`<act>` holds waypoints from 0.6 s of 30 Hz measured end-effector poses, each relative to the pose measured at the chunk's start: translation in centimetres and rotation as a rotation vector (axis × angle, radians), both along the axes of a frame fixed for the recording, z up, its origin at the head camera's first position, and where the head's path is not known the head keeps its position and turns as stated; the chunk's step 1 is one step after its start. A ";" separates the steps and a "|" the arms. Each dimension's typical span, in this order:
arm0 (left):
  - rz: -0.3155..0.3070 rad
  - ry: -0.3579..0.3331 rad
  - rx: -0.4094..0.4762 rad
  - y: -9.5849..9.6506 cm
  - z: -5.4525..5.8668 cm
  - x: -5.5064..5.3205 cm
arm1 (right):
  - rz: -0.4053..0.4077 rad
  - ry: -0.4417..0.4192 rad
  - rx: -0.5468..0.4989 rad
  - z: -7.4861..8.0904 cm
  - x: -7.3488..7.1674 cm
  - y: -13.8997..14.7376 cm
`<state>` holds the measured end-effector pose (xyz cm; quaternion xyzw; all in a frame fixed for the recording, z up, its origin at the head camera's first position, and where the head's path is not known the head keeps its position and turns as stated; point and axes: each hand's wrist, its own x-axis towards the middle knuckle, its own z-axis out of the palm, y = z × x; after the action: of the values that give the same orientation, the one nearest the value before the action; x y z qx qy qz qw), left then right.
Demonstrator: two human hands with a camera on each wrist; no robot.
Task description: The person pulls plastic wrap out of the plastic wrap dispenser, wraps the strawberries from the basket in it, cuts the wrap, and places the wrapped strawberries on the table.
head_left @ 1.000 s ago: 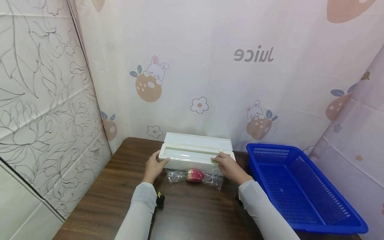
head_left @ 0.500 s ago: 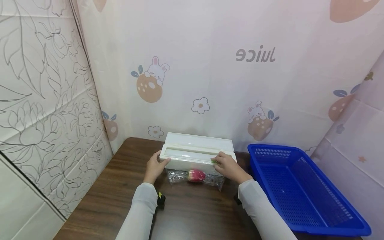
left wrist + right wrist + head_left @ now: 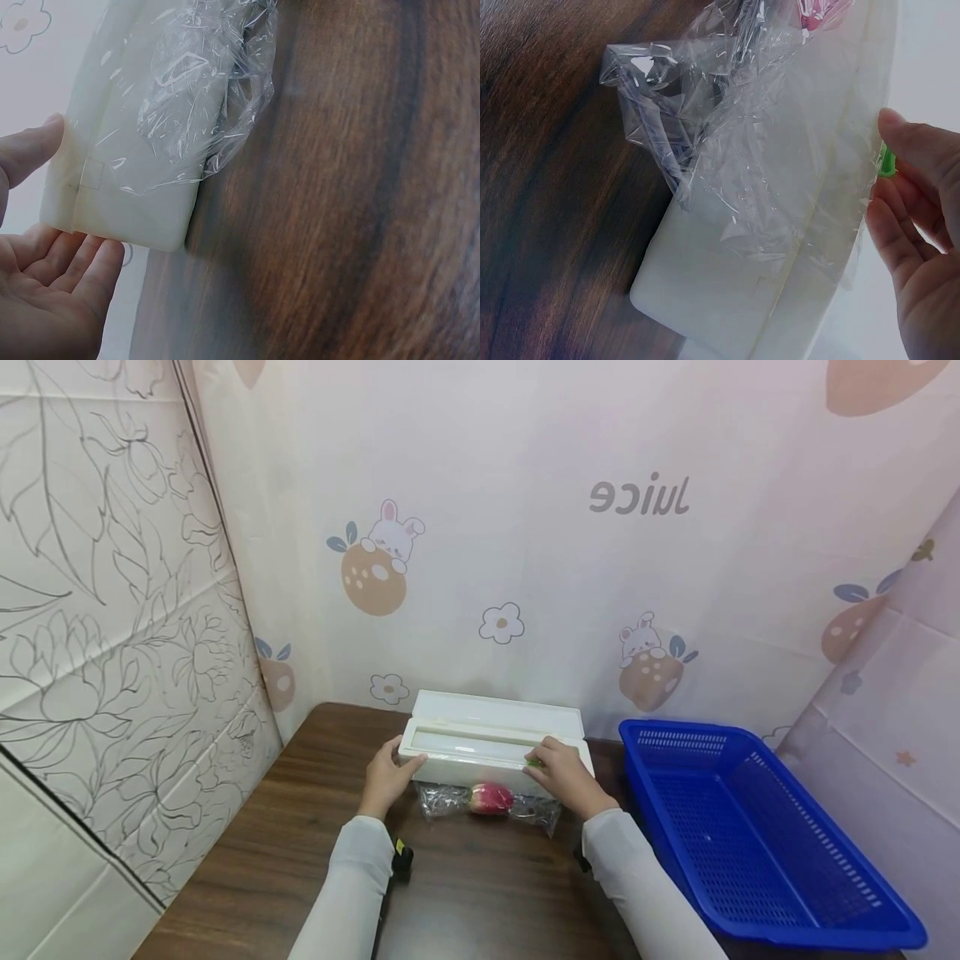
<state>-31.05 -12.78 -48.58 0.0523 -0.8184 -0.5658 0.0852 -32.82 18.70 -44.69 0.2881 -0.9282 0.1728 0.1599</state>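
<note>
A long white cling film dispenser (image 3: 465,768) with its lid raised lies across the back of the table. My left hand (image 3: 384,778) grips its left end, thumb on the top edge and fingers under the end in the left wrist view. At the right part of the front edge, my right hand (image 3: 566,775) pinches a small green slide cutter (image 3: 887,161) between thumb and fingers. Clear cling film (image 3: 187,90) hangs crumpled down the front. A red and pale yellow fruit (image 3: 491,798) lies in the film before the dispenser; its kind is unclear.
A blue perforated plastic basket (image 3: 723,927) stands on the right of the brown wooden table (image 3: 480,893). A printed curtain (image 3: 450,527) hangs right behind the dispenser, and another patterned sheet (image 3: 112,610) hangs on the left.
My right hand and forearm have shifted slightly left along the dispenser's edge with the green slide cutter. The left hand holds the same end as before.
</note>
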 end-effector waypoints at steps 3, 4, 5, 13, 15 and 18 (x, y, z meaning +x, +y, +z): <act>-0.001 -0.001 0.000 0.0 -0.1 0.0 | 0.011 0.003 -0.006 -0.1 0.0 -0.2; -0.002 -0.003 0.001 0.0 -0.1 0.0 | 0.018 0.004 -0.009 -0.1 0.0 -0.2; -0.003 -0.004 0.003 -0.1 -0.1 0.0 | 0.030 0.010 -0.012 -0.1 0.1 -0.3; -0.004 0.000 0.009 -0.1 -0.3 -0.1 | 0.098 0.091 -0.025 -0.3 0.2 -0.6; 0.000 -0.004 0.011 0.0 -0.4 -0.1 | 0.108 0.099 -0.025 -0.4 0.2 -0.6; 0.002 -0.003 0.007 0.0 -0.4 -0.1 | 0.123 0.107 -0.029 -0.3 0.3 -0.6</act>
<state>-31.18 -12.80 -48.97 0.0546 -0.8165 -0.5685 0.0843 -32.52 18.08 -45.01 0.3509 -0.8964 0.1799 0.2024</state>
